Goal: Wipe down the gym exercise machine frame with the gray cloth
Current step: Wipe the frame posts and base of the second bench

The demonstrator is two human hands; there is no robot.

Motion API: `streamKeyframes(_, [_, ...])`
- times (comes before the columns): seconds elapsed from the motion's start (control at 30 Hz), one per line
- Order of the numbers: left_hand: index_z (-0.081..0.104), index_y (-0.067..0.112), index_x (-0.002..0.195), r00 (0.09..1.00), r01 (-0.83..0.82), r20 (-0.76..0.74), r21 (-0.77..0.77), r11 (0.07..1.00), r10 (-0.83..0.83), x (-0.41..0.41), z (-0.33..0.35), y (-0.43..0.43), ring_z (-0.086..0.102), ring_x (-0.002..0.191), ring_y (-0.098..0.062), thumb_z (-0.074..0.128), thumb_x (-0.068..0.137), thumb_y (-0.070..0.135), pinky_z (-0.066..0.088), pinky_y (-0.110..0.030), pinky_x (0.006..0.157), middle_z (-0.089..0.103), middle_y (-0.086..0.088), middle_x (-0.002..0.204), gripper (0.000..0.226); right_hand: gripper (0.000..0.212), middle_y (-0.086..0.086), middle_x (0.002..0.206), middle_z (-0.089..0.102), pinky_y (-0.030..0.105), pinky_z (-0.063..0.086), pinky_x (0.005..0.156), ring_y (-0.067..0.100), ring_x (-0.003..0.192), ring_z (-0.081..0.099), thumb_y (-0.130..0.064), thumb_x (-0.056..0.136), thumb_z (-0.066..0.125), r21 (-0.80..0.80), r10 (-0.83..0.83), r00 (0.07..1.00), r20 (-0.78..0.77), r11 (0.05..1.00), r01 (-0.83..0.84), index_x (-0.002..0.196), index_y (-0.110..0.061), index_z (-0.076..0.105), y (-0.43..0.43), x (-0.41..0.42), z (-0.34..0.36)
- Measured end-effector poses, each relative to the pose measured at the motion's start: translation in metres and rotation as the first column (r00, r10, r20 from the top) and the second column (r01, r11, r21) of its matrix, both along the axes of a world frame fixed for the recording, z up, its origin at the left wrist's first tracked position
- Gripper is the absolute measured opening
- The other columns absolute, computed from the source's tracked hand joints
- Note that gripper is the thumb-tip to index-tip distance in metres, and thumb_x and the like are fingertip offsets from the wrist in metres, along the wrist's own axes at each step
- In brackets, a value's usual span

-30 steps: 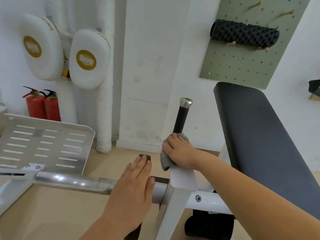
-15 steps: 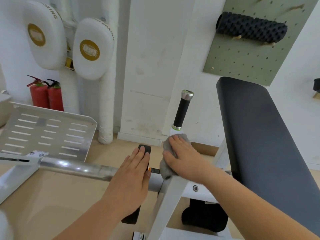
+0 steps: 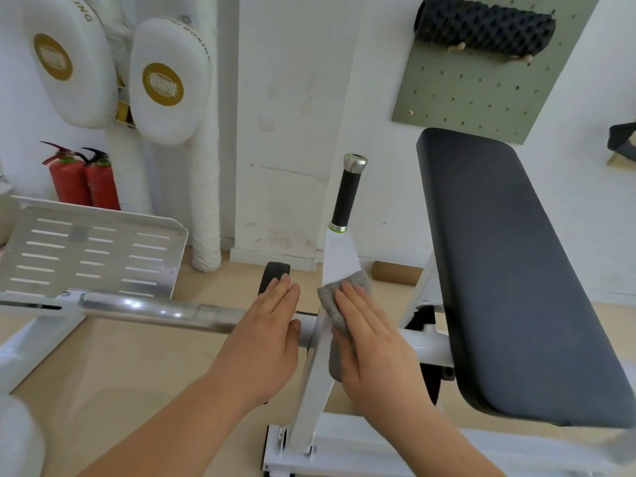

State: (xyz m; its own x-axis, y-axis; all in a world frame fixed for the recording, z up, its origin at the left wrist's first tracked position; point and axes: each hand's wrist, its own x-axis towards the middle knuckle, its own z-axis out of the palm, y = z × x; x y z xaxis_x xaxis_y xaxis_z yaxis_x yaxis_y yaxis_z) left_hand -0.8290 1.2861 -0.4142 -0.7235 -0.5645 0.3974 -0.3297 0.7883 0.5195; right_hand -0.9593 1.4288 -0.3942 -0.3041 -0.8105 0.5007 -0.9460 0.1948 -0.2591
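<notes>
The dark backrest pad (image 3: 516,270) fills your right side, sloping down toward you. At far left the slotted metal footplate (image 3: 93,249) tilts up, and a chrome bar (image 3: 155,309) runs from beneath it toward the middle. On the wall behind, a green pegboard (image 3: 481,91) carries a black foam roller (image 3: 481,25) on pegs, two white focus pads (image 3: 168,80) hang at upper left, and two red fire extinguishers (image 3: 82,184) stand on the floor below them.

Between bar and pad, the white frame post (image 3: 311,390) slants up from the base to a black handle (image 3: 346,197) with a silver cap.

Your left hand (image 3: 265,342) lies flat over the inner end of the chrome bar, its grip apart, fingers straight and together, holding nothing.

Your right hand (image 3: 375,346) lies on the right face of the post, its grip also apart: straight fingers press the gray cloth (image 3: 330,301) against the metal rather than curl round it. The cloth sits about midway up the post, well below the handle, bunched past your fingertips and hanging under your palm.
</notes>
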Motion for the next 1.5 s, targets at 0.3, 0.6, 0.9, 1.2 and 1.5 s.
streamKeyframes(0.3, [0.001,0.035,0.161,0.988,0.120,-0.096,-0.054,0.991,-0.124,-0.018,0.008,0.039,-0.012,0.150,0.012,0.031,0.110,0.033,-0.008,-0.008,0.118,-0.011,0.032,0.163,0.059,0.054,0.006,0.166,0.030,0.030,0.021,0.126,0.012,0.155,0.017,-0.027,0.108,0.044,0.069,-0.351,0.936,0.020,0.934,0.349,0.157,-0.007,0.036,0.054,-0.074,-0.031])
streamKeyframes(0.6, [0.028,0.024,0.161,0.990,0.120,-0.060,-0.167,0.979,-0.132,-0.048,-0.003,0.040,-0.006,0.157,-0.005,0.020,0.108,0.039,0.013,-0.040,0.127,0.020,0.016,0.168,0.056,0.060,0.004,0.170,0.014,0.036,0.004,0.129,0.021,0.159,0.011,-0.040,0.110,0.027,0.247,-0.212,0.975,-0.065,0.943,0.221,0.162,-0.011,0.025,-0.007,-0.095,-0.098])
streamKeyframes(0.9, [0.026,0.024,0.161,0.986,0.142,-0.043,-0.268,0.953,-0.159,-0.050,-0.007,0.030,0.001,0.159,-0.013,0.017,0.109,0.036,0.013,-0.044,0.128,0.025,0.011,0.168,0.054,0.076,0.009,0.154,0.050,0.053,0.015,0.127,0.028,0.152,0.033,-0.048,0.106,-0.004,0.330,-0.241,0.958,-0.156,0.902,0.280,0.147,-0.013,0.050,-0.035,-0.107,-0.108])
streamKeyframes(1.2, [0.028,0.022,0.161,0.987,0.137,-0.050,-0.264,0.955,-0.155,-0.051,-0.005,0.032,0.001,0.158,-0.011,0.025,0.107,0.030,0.007,-0.037,0.125,0.025,0.012,0.168,0.054,0.024,0.003,0.093,0.052,0.043,0.050,0.086,0.023,0.085,0.049,-0.032,0.104,0.043,0.100,-0.400,0.909,-0.113,0.906,0.411,0.099,-0.014,0.058,-0.049,-0.106,-0.091])
streamKeyframes(1.5, [0.027,0.023,0.161,0.984,0.158,-0.043,-0.258,0.953,-0.174,-0.051,-0.008,0.028,0.003,0.158,-0.012,0.028,0.106,0.029,0.023,-0.046,0.125,0.026,0.012,0.167,0.055,0.056,0.013,0.157,0.044,0.049,0.036,0.120,0.033,0.147,0.039,-0.037,0.110,0.033,0.110,-0.131,0.952,-0.278,0.980,0.167,0.153,-0.004,0.043,-0.008,-0.104,-0.134])
